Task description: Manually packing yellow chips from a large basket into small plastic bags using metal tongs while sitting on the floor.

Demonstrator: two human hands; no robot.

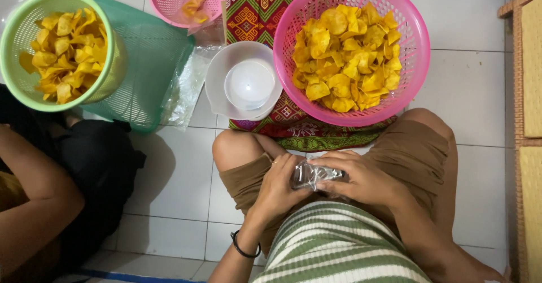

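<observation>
A: Sitting at far left, a green basket [62,51] of chips, beside another person's arm [34,204]; standing mid-floor, a white bowl [244,82].

B: And the hands?

A: Left hand [279,184] and right hand [361,177] both closing their grip on a clear bag [313,175], keeping it low over the lap. Resting just ahead, the pink basket [350,51], seemingly within easy reach.
</observation>
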